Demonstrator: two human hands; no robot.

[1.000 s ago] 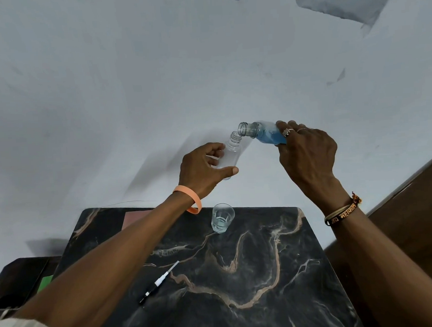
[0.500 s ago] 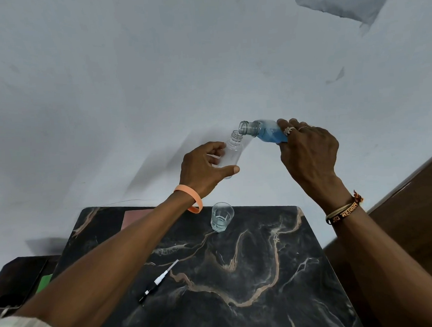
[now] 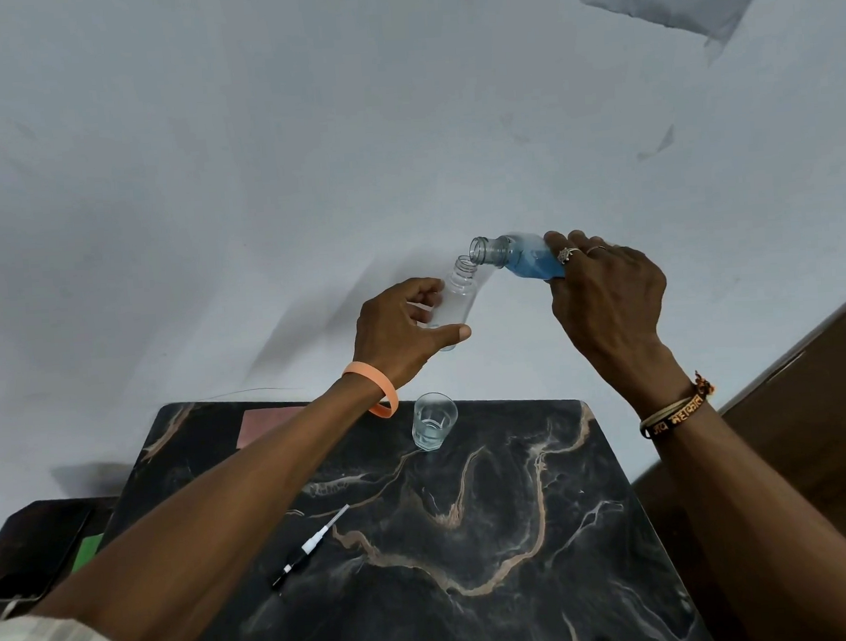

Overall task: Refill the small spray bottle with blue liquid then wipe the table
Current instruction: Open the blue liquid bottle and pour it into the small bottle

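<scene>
Small spray bottle [image 3: 459, 300] clasped in left grip [image 3: 397, 331]; right grip [image 3: 608, 299] clasps tilted blue bottle [image 3: 524, 260].

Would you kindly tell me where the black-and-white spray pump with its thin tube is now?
In the head view the spray pump lies on the dark marbled table, left of centre, beside the left forearm, nearer the camera than the clear glass.

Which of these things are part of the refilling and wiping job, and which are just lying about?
In use: small clear bottle in left hand; blue-liquid bottle in right hand; sprayer stem; table.
Lying about: drinking glass; phone.
</scene>
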